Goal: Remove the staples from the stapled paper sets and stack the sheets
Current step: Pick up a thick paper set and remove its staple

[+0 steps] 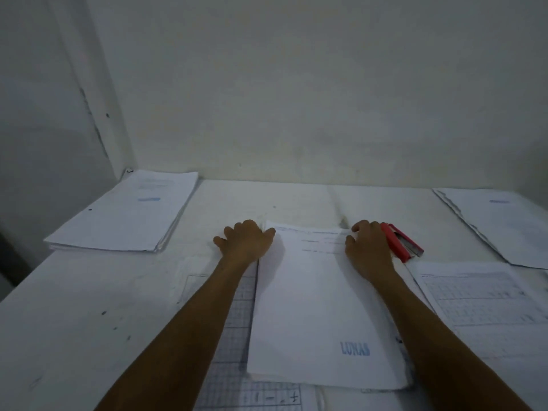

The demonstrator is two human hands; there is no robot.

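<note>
A white paper set [323, 307] stamped "LUNAS" lies in front of me on the table [89, 292]. My left hand [244, 243] grips its far left corner, fingers curled and thumb on the sheet. At the far right corner my right hand [369, 247] holds the set with curled fingers, thumb on the page. A red stapler [404, 243] lies on the table against the outer side of my right hand; whether that hand also touches it is unclear. A stack of sheets [130, 215] sits at the far left. No staple is visible.
Another pile of papers [498, 223] lies at the far right. Printed grid sheets [480, 295] lie to the right of the set and under it. The wall [296, 99] rises right behind the table, and another wall closes the left side.
</note>
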